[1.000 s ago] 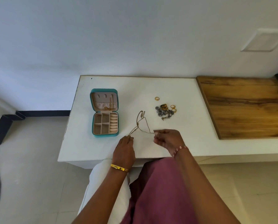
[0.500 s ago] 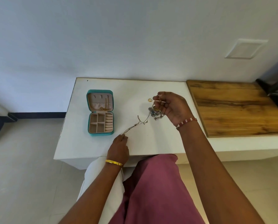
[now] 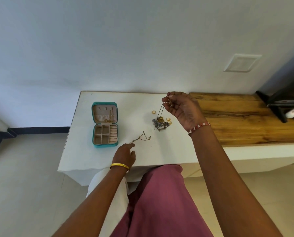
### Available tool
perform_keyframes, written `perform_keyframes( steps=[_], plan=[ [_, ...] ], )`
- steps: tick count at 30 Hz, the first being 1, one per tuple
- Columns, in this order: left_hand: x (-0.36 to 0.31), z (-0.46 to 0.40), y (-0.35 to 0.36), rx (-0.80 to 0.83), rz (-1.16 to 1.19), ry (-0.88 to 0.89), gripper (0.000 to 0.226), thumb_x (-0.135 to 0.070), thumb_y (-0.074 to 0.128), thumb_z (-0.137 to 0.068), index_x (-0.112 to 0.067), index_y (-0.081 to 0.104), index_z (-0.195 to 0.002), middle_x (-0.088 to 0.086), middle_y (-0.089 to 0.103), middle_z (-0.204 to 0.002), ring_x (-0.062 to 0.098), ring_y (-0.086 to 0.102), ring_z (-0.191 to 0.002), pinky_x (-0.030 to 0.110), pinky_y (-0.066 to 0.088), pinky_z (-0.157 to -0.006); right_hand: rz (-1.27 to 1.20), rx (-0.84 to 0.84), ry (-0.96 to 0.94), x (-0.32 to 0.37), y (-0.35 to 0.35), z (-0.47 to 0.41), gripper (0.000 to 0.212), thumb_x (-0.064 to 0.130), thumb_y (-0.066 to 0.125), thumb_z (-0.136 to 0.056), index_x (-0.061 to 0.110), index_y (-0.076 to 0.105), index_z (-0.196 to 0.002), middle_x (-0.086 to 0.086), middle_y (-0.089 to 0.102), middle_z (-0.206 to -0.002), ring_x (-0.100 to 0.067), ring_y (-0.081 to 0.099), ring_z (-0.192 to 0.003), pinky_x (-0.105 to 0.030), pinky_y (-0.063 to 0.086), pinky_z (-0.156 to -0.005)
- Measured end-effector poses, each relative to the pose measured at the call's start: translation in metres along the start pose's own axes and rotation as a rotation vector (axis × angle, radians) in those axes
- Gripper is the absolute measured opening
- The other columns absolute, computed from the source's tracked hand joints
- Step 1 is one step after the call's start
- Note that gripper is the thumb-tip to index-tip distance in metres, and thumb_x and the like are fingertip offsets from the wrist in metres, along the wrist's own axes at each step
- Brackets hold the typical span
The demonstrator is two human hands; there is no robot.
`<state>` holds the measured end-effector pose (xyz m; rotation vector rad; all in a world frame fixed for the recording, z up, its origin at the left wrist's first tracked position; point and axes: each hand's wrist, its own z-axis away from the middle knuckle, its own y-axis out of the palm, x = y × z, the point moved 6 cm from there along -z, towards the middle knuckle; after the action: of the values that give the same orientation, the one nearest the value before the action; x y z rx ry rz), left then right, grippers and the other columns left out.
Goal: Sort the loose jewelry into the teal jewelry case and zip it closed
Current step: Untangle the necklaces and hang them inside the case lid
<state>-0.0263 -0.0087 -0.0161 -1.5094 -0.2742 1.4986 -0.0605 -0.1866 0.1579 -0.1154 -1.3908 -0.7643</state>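
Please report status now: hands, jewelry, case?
Right hand pinches a thin chain above the jewelry pile. Left hand touches a second chain. Teal case open. Nothing blocking.

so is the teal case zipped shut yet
No, the teal jewelry case lies open on the white table, its lid folded back and its compartments showing.

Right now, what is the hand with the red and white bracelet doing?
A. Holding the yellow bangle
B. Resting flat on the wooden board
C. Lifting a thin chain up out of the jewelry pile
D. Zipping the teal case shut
C: the right hand pinches a thin chain that hangs down to the jewelry pile, while the teal case lies open and apart from it.
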Motion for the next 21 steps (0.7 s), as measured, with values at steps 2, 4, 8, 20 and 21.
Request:
perform_keyframes(
  steps=[2, 4, 8, 20, 21],
  plan=[
    [-0.013, 0.003, -0.004, 0.009, 0.032, 0.027, 0.033, -0.013, 0.053, -0.088, -0.011, 0.056, -0.12, 0.011, 0.057, -0.127, 0.024, 0.053, -0.117, 0.028, 0.037, -0.103, 0.01, 0.012, 0.004, 0.004, 0.003, 0.005, 0.017, -0.006, 0.05, -0.084, 0.004, 0.062, -0.077, -0.008, 0.068, -0.061, -0.016, 0.064, -0.055, -0.021, 0.054, -0.055],
    [-0.029, 0.005, -0.012, -0.016, 0.096, 0.064, 0.03, -0.013, 0.054, -0.087, -0.01, 0.059, -0.117, 0.011, 0.059, -0.124, 0.023, 0.055, -0.114, 0.028, 0.038, -0.101, 0.03, 0.022, 0.03, 0.005, 0.006, 0.011, 0.015, -0.002, 0.051, -0.086, 0.004, 0.061, -0.077, -0.008, 0.068, -0.061, -0.016, 0.063, -0.054, -0.021, 0.054, -0.055],
    [-0.065, 0.012, -0.033, -0.072, 0.257, 0.106, 0.022, -0.01, 0.053, -0.087, -0.009, 0.068, -0.104, 0.009, 0.069, -0.108, 0.02, 0.063, -0.1, 0.024, 0.042, -0.092, 0.096, 0.035, 0.091, 0.002, 0.015, 0.026, 0.01, 0.003, 0.057, -0.086, 0.001, 0.06, -0.076, -0.01, 0.066, -0.06, -0.016, 0.062, -0.054, -0.02, 0.053, -0.052],
    [-0.1, 0.057, -0.072, 0.024, 1.198, -0.23, 0.031, -0.024, 0.045, -0.094, -0.007, 0.063, -0.074, 0.002, 0.066, -0.053, 0.02, 0.063, -0.063, 0.03, 0.054, -0.066, 0.232, 0.11, 0.125, -0.028, 0.02, 0.08, 0.005, 0.003, 0.059, -0.084, 0.001, 0.062, -0.081, -0.015, 0.064, -0.072, -0.017, 0.062, -0.058, -0.022, 0.054, -0.058],
    [-0.1, 0.06, -0.074, 0.04, 1.24, -0.237, 0.029, -0.023, 0.046, -0.093, -0.007, 0.064, -0.076, 0.002, 0.067, -0.053, 0.02, 0.063, -0.063, 0.03, 0.055, -0.066, 0.24, 0.118, 0.13, -0.032, 0.019, 0.085, 0.004, 0.003, 0.059, -0.085, 0.001, 0.062, -0.082, -0.014, 0.065, -0.073, -0.018, 0.061, -0.06, -0.022, 0.054, -0.059]
  ],
)
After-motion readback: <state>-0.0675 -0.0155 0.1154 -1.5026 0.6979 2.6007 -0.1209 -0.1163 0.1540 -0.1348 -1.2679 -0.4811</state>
